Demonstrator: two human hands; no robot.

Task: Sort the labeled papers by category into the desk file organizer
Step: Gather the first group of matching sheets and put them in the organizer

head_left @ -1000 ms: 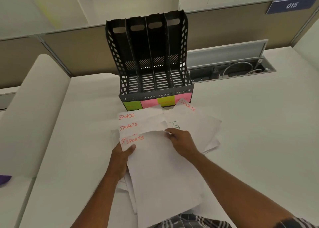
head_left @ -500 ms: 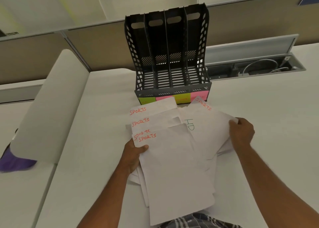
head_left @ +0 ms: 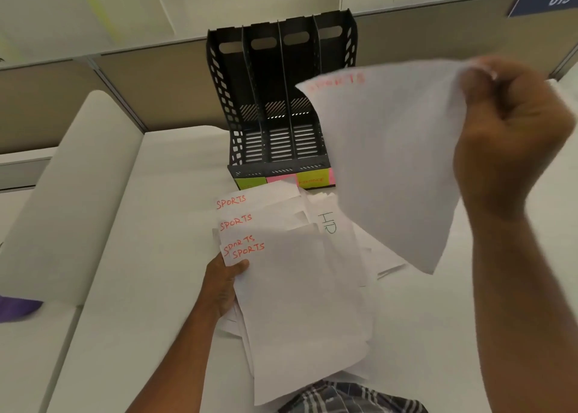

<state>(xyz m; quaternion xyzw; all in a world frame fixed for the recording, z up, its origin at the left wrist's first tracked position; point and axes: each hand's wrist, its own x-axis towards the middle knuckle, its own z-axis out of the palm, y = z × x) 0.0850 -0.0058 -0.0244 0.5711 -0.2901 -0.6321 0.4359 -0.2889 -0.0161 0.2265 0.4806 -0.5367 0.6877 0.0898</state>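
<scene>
Adding the lifted sheet (head_left: pixel 384 162) to the fanned stack (head_left: pixel 294 287) looks like the step in hand. The right hand (head_left: pixel 506 131), up at 2 o'clock, pinches that sheet by its top corner; it hangs in the air in front of the organizer (head_left: pixel 275 99), its red SPORTS label blurred but legible. The left hand (head_left: pixel 223 282), at 7 o'clock, grips the stack at its left edge, thumb on the top page, four SPORTS labels showing. To do it well, I judge: bring the sheet down flat onto the stack with labels matching, keep the left thumb firm so the fan does not slip, then square the edges. The organizer stands upright at 12 o'clock on the bench (head_left: pixel 140 225), its visible slots empty. Loose papers (head_left: pixel 331 225), one marked HR, lie under and beside the stack.
</scene>
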